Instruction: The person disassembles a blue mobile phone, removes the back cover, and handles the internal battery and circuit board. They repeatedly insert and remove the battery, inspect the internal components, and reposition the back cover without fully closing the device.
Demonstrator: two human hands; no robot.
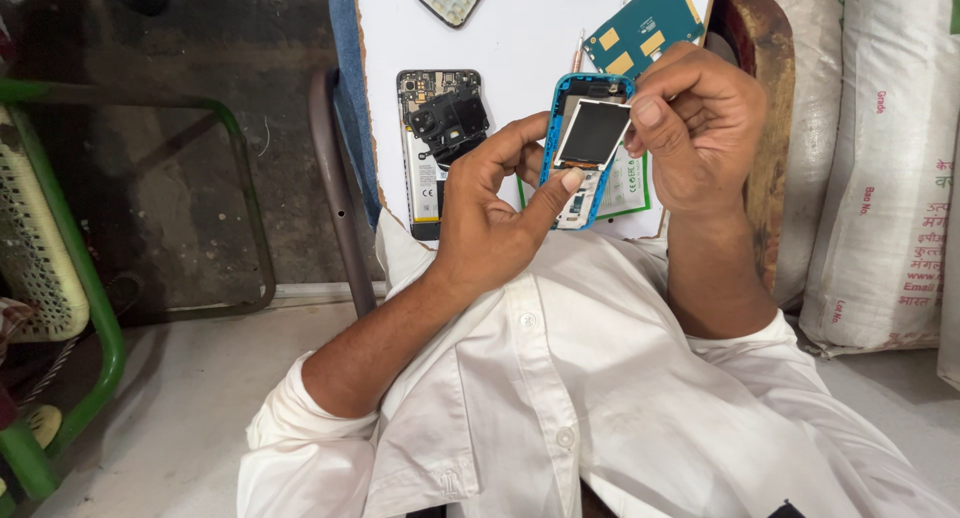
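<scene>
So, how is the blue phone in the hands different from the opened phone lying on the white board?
The blue phone is held up by both hands, left hand and right hand; the opened phone lies flat on the board, untouched. The blue phone has a blue frame and a small dark screen lifted at an angle; the opened phone looks larger and shows black inner parts. Both are partly taken apart.

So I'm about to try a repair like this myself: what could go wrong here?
The small display is pinched at one edge by the right hand while lifted from the blue phone frame; it could crack or strain whatever connects it. The left hand steadies the frame in mid-air, so it might slip. The opened phone lies by the board's edge and could get knocked off.
</scene>
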